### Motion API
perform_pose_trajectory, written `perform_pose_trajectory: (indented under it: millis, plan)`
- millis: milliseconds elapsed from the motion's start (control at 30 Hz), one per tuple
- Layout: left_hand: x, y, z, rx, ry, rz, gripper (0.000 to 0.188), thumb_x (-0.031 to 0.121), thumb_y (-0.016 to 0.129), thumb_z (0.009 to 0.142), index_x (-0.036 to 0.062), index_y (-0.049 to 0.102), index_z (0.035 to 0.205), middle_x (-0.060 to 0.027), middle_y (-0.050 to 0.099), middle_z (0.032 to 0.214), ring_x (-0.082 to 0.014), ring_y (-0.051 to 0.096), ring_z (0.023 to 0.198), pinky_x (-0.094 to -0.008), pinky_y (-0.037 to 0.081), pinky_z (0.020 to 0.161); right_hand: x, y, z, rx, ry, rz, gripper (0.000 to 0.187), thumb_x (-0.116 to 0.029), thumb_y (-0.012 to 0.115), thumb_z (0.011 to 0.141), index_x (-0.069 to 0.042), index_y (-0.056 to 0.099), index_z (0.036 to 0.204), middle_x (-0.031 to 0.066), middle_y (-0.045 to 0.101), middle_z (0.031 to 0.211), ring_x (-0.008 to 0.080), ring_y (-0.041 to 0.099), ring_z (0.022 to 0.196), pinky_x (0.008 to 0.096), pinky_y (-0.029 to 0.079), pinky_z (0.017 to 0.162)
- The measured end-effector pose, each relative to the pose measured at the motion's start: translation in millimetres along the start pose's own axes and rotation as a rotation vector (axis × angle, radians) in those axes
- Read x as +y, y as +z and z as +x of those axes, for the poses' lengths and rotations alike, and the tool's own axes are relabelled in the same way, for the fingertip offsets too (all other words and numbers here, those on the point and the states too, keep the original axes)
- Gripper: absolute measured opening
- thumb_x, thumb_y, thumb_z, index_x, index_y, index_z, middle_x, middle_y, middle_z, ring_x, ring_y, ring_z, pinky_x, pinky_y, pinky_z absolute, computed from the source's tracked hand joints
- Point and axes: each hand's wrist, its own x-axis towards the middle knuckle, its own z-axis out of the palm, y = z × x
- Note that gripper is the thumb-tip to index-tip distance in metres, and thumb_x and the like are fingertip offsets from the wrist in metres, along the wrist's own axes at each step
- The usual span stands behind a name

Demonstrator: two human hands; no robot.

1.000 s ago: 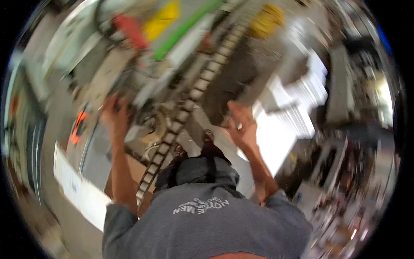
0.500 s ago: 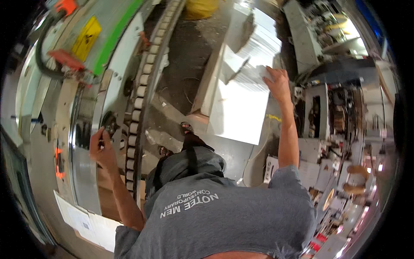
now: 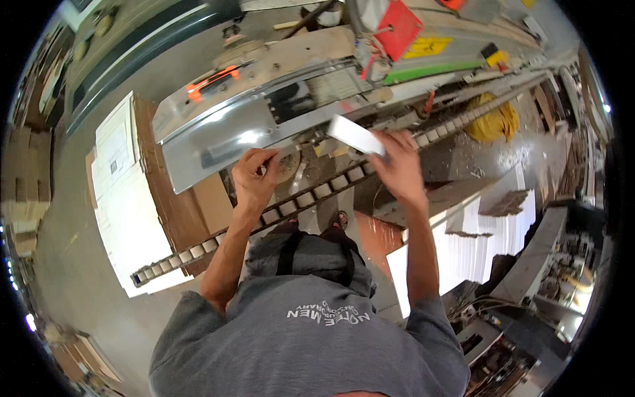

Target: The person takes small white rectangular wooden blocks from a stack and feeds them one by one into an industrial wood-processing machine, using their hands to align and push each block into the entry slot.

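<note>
A narrow white board (image 3: pixel 354 135) is held up in front of me, its near right end gripped by my right hand (image 3: pixel 400 169). It slants over the machine's roller rail (image 3: pixel 322 190) and the edge of its metal bed. To the left, my left hand (image 3: pixel 253 182) hovers near the shiny metal plate (image 3: pixel 218 142), its fingers curled in toward the thumb. Whether anything sits in those fingers is hidden. White panels (image 3: pixel 450 255) lie stacked behind my right forearm, with broken pieces on top.
Cardboard with white sheets (image 3: pixel 122 192) stands left of the rail. A yellow sack (image 3: pixel 493 122) lies beyond its far right part. The machine carries a red piece (image 3: pixel 399 28) and a green strip (image 3: pixel 430 71). More machinery (image 3: pixel 549 264) stands at the right.
My view and body have turned left toward the machine. The right hand has left the white panel stack and now holds a narrow white board. Both hands are closer together.
</note>
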Motion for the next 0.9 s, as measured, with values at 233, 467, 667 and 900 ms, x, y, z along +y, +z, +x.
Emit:
perform_pose_trajectory:
  millis: [233, 467, 667, 900]
  plan:
    - [-12, -54, -4, 0.143, -0.124, 0.039, 0.015, 0.002, 0.07, 0.084, 0.0003, 0.074, 0.099, -0.0114, 0.07, 0.088, -0.0163, 0.06, 0.067, -0.0283, 0.045, 0.055, -48, 113, 118, -0.213, -0.295, 0.003, 0.045, -0.011, 0.075, 0.079, -0.007, 0.063, 0.123, 0.0118, 0.062, 0.121, 0.0325, 0.047, 0.119, 0.0462, 0.036, 0.102]
    - [-43, -54, 37, 0.189, 0.038, 0.244, 0.02, 0.007, 0.078, 0.076, 0.0026, 0.072, 0.095, -0.012, 0.068, 0.083, -0.029, 0.063, 0.073, -0.0393, 0.05, 0.07, -87, 128, 83, -0.032, 0.053, 0.464, 0.034, -0.01, 0.066, 0.089, 0.008, 0.06, 0.117, 0.0228, 0.064, 0.114, 0.034, 0.055, 0.104, 0.0466, 0.045, 0.088]
    - [-59, -28, 82, 0.12, 0.189, 0.441, 0.024, 0.022, 0.08, 0.075, 0.0051, 0.072, 0.09, -0.0123, 0.066, 0.08, -0.0327, 0.06, 0.078, -0.0421, 0.049, 0.076, -83, 175, 82, 0.214, 0.024, 0.337, 0.038, -0.013, 0.065, 0.091, 0.004, 0.06, 0.124, 0.0198, 0.065, 0.112, 0.0303, 0.056, 0.087, 0.0411, 0.05, 0.076]
    - [-68, -4, 97, 0.132, 0.169, 0.409, 0.02, 0.021, 0.08, 0.074, 0.0052, 0.072, 0.084, -0.011, 0.067, 0.083, -0.0328, 0.062, 0.083, -0.043, 0.051, 0.073, -86, 176, 92, 0.224, -0.018, 0.37, 0.043, -0.013, 0.061, 0.092, 0.01, 0.051, 0.128, 0.0263, 0.059, 0.12, 0.0415, 0.051, 0.1, 0.0497, 0.041, 0.093]
